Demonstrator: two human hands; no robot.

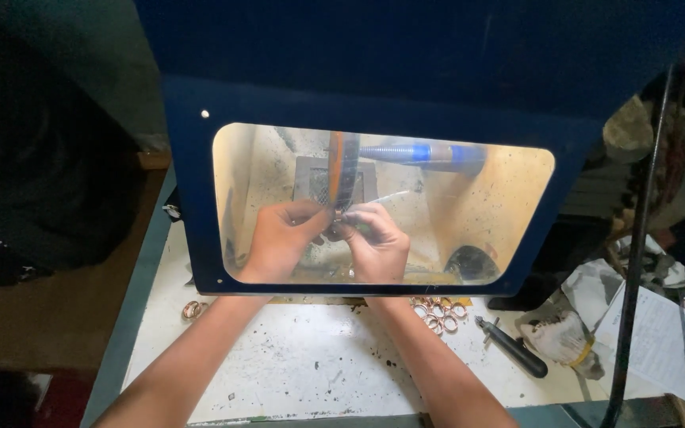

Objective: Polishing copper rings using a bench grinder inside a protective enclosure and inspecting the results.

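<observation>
Behind the blue hood's window (382, 202), I am at the polishing step: the orange wheel (342, 170) stands upright on its blue spindle (426, 153). My left hand (283, 238) and right hand (374, 242) meet just under it, both pinched on a small ring (338, 215), pressed to the rim. Next, I judge, calls for a steady turn of it. More rings (438, 311) wait on the table (311, 364).

Head camera looks steeply down, close, through the cabinet window (382, 202).
</observation>
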